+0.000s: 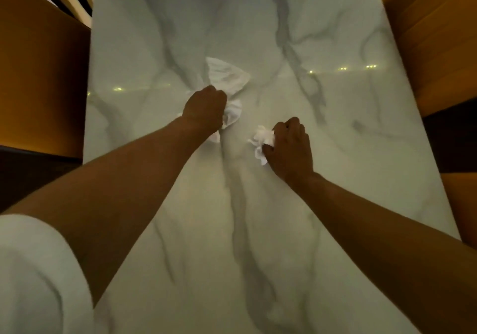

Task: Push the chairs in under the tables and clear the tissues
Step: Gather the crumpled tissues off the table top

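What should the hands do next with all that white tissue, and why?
Probably lift both hands straight up off the marble table. The left hand already grips the big tissue, though part of it trails on the tabletop, and the right hand pinches the small crumpled tissue. No other loose tissue shows.

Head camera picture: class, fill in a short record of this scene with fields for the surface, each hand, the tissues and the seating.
surface: marble table, white with grey veins
left hand: fist closed on the large tissue, which fans out on the table beyond the knuckles
right hand: fingers curled round the small tissue, a crumpled wad at the table surface
tissues apart: yes, a gap of bare marble between them
seating: left chair and right chair, both orange-brown, close against the table's long sides
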Tool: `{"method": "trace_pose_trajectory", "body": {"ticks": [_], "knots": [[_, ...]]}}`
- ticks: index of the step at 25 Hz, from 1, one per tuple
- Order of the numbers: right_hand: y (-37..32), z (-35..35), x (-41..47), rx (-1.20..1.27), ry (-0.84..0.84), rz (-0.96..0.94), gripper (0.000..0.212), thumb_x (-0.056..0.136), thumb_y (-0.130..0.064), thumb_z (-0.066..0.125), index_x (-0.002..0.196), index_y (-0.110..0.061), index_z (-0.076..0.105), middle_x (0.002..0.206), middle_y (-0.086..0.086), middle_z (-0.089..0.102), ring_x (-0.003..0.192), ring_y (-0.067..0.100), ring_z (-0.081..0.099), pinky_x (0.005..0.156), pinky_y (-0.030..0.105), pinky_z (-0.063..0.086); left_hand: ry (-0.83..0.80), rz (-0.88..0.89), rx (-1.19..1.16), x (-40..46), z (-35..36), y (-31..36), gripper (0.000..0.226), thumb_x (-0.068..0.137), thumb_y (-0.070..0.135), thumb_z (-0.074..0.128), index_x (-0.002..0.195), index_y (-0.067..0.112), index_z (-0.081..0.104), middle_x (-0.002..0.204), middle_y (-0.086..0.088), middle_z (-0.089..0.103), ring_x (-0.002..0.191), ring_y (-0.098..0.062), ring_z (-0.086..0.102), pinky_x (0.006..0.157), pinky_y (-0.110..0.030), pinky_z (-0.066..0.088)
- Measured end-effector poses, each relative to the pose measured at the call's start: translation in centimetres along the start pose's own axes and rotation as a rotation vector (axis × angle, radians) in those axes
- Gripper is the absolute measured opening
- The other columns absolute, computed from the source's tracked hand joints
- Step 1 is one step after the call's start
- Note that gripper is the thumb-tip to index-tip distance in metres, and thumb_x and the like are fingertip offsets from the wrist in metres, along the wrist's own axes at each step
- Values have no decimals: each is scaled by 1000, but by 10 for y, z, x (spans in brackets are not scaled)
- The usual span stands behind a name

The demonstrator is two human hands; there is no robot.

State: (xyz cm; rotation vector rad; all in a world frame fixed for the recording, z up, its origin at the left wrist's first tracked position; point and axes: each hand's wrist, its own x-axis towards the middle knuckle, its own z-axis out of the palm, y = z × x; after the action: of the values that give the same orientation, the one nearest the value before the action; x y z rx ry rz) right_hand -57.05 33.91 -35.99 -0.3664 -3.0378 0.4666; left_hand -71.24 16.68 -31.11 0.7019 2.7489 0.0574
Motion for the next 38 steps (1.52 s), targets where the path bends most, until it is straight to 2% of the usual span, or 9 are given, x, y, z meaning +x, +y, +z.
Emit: {"method": "trace_pose_trajectory", "body": {"ticks": [7, 11, 15, 20, 24, 27, 30, 33, 38], "knots": [[-1, -15, -82, -14, -155, 82, 36, 84, -29, 72, 106, -2, 61, 106, 18, 60, 95, 39, 56, 79, 45, 41, 58, -101, -237, -128, 58, 33, 17, 90, -1, 56, 104, -3, 65, 112, -26, 61, 93, -48, 64, 77, -50, 49], [-2, -21, -168, 16, -230, 108, 36, 77, -27, 77, 98, -3, 62, 97, 17, 62, 86, 39, 58, 72, 45, 44, -7, -126, -343, -210, 83, 75, 14, 87, -5, 57, 100, -6, 63, 106, -29, 61, 87, -50, 64, 75, -51, 49], [3, -38, -261, -1, -349, 95, 38, 81, -27, 76, 106, -3, 62, 100, 17, 63, 90, 39, 59, 75, 44, 43, -86, -163, -332, -305, 107, 115, 21, 90, -6, 51, 110, -5, 58, 109, -27, 59, 90, -48, 65, 75, -49, 50], [24, -56, -359, 40, -435, 107, 45, 84, -22, 70, 126, -13, 58, 105, 16, 61, 89, 38, 59, 78, 44, 46, -134, -363, -457, -401, 134, 149, 52, 100, 3, 45, 152, 11, 39, 129, -20, 56, 111, -41, 61, 95, -46, 48], [43, -62, -412, 94, -420, 81, 33, 81, -9, 71, 112, -17, 66, 98, 17, 56, 74, 38, 58, 64, 42, 49, -160, -436, -410, -455, 150, 167, 27, 99, 6, 49, 123, 5, 59, 121, -18, 59, 106, -40, 62, 87, -43, 47], [53, -66, -432, 145, -436, 50, 21, 87, -6, 66, 106, -15, 68, 102, 14, 54, 79, 35, 57, 63, 38, 47, -116, -473, -444, -489, 164, 172, 17, 95, 4, 53, 104, 2, 67, 108, -14, 63, 99, -38, 63, 81, -38, 44], [59, -68, -446, 216, -441, 64, 14, 89, -7, 62, 101, -10, 66, 102, 14, 54, 81, 35, 58, 64, 38, 50, -48, -582, -563, -516, 174, 179, 12, 96, 5, 54, 99, 1, 65, 88, 8, 48, 83, -27, 61, 63, -24, 30], [63, -70, -459, 305, -435, 109, 14, 85, -1, 62, 98, -3, 65, 106, 19, 51, 80, 38, 59, 70, 47, 54, 25, -663, -650, -532, 170, 189, 9, 95, 3, 55, 100, -3, 61, 98, 1, 55, 68, -8, 51, 59, -14, 36], [65, -84, -486, 291, -409, 180, 23, 91, -4, 62, 114, 0, 62, 118, 19, 49, 92, 38, 59, 76, 34, 45, 39, -496, -518, -546, 160, 200, 12, 95, 5, 58, 100, -2, 67, 115, -16, 58, 96, -35, 61, 78, -28, 37]]}}
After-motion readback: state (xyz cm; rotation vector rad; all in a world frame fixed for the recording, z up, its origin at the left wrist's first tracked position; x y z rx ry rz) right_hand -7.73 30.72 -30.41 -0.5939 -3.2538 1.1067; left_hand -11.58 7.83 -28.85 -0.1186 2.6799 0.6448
